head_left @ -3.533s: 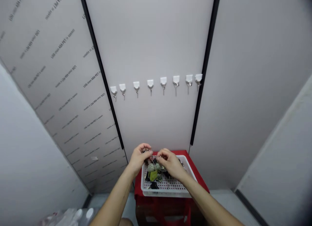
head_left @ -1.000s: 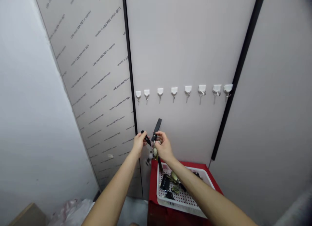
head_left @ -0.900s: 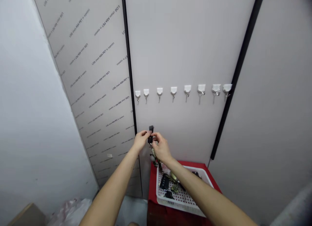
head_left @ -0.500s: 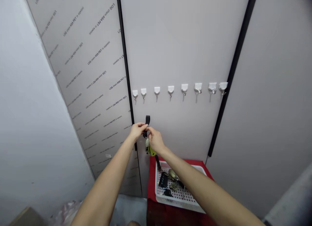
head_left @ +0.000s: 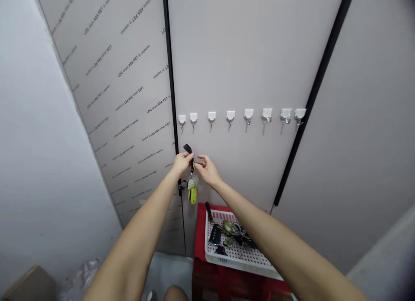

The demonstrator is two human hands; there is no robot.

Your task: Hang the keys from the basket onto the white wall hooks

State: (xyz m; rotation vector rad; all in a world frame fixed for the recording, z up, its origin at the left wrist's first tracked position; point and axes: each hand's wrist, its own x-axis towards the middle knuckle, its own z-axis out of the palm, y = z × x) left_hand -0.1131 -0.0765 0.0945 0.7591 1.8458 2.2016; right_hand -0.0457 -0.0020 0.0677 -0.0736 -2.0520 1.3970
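Observation:
My left hand (head_left: 182, 163) pinches the black strap of a keychain (head_left: 192, 195). The strap's loop sticks up above the fingers, and below them hang a ring, a pale bead-like charm, a bright yellow-green tag and some dark pieces. Close by on the right, my right hand (head_left: 207, 169) has its thumb and fingers apart, its fingertips near the strap; whether they touch it I cannot tell. Above both hands a row of several white hooks (head_left: 212, 116) runs across the wall panel, with nothing hanging on them.
A white perforated basket (head_left: 227, 261) holding several keychains and dark items stands on a red-covered stand (head_left: 200, 240) below my right arm. Black strips (head_left: 171, 76) edge the panel. A cardboard box (head_left: 34, 283) and a plastic bag (head_left: 82, 277) lie at lower left.
My right hand has let go of the keychain and its fingers have spread. Both hands are slightly higher, and the charm and yellow-green tag now hang freely under my left hand.

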